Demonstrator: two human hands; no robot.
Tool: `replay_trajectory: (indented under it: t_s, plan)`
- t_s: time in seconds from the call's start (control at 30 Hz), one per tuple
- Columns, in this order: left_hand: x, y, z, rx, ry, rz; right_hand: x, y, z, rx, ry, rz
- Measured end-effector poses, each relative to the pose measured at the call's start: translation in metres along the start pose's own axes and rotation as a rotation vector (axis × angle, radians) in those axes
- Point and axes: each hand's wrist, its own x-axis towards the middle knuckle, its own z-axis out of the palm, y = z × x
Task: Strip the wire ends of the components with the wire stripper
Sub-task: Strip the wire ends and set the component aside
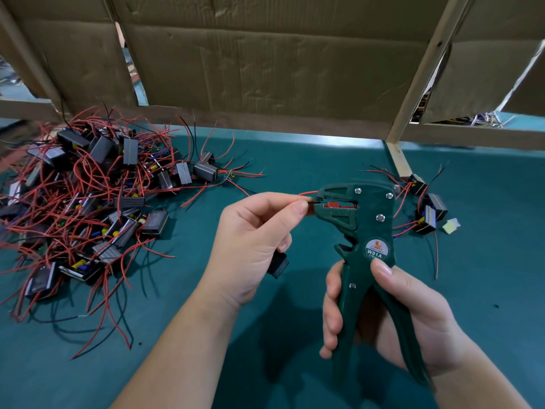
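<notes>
My right hand [392, 314] grips the handles of a dark green wire stripper [365, 228], held upright with its jaws pointing left. My left hand [253, 243] pinches a thin black wire [312, 203] between thumb and forefinger, and the wire's end sits in the stripper's jaws beside a red wire [306, 192]. The black component [277, 266] these wires belong to is tucked under the lower fingers of my left hand, mostly hidden.
A large tangled pile of black components with red and black wires [88, 199] lies at left on the teal mat [182, 335]. A small group of components [424, 211] lies at right. Cardboard panels [265, 60] on a wooden frame [396, 160] close the back.
</notes>
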Motion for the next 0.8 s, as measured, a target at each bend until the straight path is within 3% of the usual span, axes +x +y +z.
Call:
replay_trajectory:
  t_s: [0.8]
  plan:
    - [0.0002,0.0022,-0.0073,0.091,0.011,-0.057,0.0004,0.0023,0.0048,-0.047,0.093,0.01]
